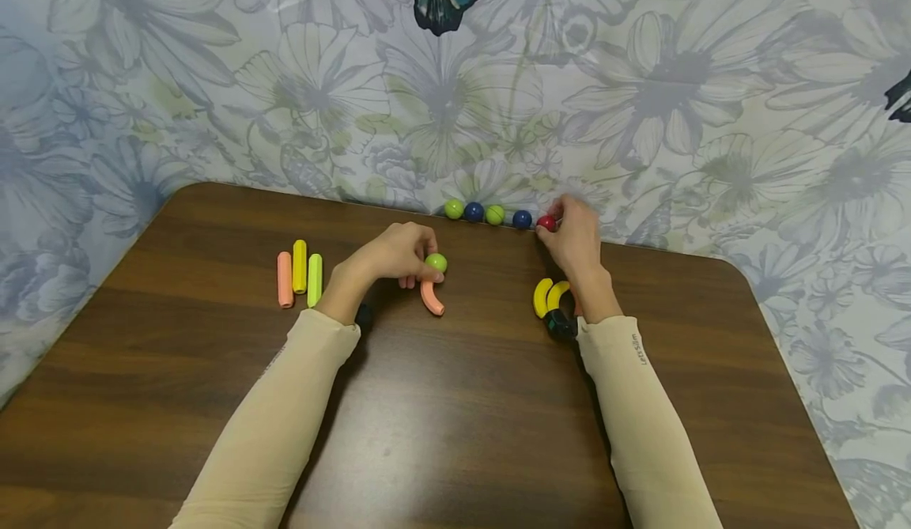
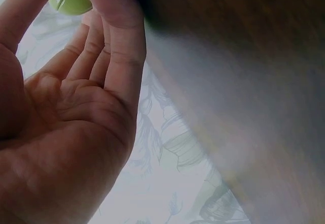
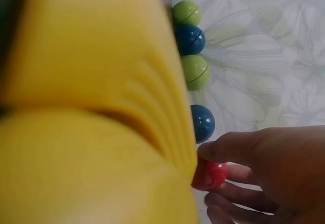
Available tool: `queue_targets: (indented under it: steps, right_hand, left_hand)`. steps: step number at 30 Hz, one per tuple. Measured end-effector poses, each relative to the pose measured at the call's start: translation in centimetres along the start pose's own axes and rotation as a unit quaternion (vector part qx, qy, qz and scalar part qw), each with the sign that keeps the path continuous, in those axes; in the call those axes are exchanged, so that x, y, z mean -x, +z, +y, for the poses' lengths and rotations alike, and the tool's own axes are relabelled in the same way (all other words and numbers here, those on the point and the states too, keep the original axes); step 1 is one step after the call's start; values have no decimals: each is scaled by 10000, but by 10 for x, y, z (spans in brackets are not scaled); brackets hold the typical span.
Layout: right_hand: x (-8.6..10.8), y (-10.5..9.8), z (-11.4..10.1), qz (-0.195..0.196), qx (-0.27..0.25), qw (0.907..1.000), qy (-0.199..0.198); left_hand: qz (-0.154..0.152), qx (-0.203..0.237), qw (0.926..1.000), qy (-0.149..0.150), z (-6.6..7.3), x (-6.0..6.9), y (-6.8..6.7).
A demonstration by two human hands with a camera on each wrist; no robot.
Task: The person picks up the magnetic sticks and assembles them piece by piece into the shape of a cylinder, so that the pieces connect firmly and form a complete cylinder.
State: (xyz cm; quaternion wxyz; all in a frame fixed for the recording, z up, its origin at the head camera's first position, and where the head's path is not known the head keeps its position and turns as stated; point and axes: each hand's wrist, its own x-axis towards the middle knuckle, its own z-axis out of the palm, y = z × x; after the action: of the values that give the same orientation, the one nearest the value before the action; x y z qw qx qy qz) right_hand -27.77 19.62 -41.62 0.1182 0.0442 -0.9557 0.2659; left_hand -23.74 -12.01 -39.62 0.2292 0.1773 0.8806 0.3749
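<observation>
In the head view my left hand (image 1: 402,254) pinches a green ball (image 1: 436,262) between thumb and fingers. An orange curved stick (image 1: 432,300) lies just below that ball; whether they touch is hidden by the thumb. The left wrist view shows the same ball with its seam line at the fingertips. At the back edge of the table, my right hand (image 1: 575,236) pinches a red ball (image 1: 546,223), the rightmost of a row. To its left sit a blue ball (image 1: 522,219), a green ball (image 1: 494,214), another blue ball (image 1: 474,211) and another green ball (image 1: 454,209).
Left on the brown table (image 1: 427,434) lie straight sticks: orange (image 1: 285,280), yellow (image 1: 300,266) and light green (image 1: 315,280). Yellow curved sticks (image 1: 542,298) lie by the right wrist, filling much of the right wrist view. A floral wall covering (image 1: 320,94) stands behind.
</observation>
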Motion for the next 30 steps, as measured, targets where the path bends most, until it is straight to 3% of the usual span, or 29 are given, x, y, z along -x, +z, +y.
queue_targets:
  steps: [10, 19, 30]
  right_hand:
    - [10, 2, 2, -71, -250, 9995, -178]
    - [30, 3, -13, -267, -447, 9984, -201]
    - [64, -1, -35, -611, -170, 9974, -336]
  left_hand:
    - [-20, 41, 10000, 12, -3, -1, 2]
    - [54, -15, 10000, -60, -4, 0, 0]
    - [-8, 41, 10000, -26, -5, -3, 0]
